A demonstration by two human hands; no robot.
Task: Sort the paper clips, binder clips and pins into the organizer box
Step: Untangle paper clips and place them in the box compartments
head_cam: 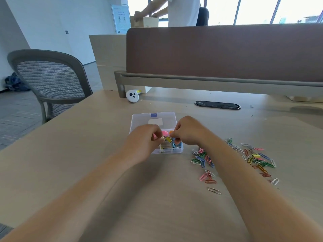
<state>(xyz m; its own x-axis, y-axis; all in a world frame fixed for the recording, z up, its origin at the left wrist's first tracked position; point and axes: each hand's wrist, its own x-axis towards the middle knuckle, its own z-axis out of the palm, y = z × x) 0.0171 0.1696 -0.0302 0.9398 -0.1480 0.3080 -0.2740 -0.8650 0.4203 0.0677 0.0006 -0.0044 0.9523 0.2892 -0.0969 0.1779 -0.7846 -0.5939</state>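
A clear plastic organizer box [139,120] stands open on the wooden desk, its lid lying flat behind. Both my hands hover over the box. My left hand [146,137] and my right hand [186,132] pinch a small yellow binder clip [168,139] between their fingertips, just above the compartments. Blue binder clips [176,145] lie in the front right compartment. Pink and orange pins [165,133] show in a compartment behind the fingers. Colourful paper clips [253,158] lie scattered on the desk to the right of the box.
A brown desk divider [223,51] rises at the desk's far edge. A black cable port [217,104] sits in front of it. A small white round gadget [132,96] rests at the back left. A grey mesh chair [47,79] stands left. A person works behind the divider.
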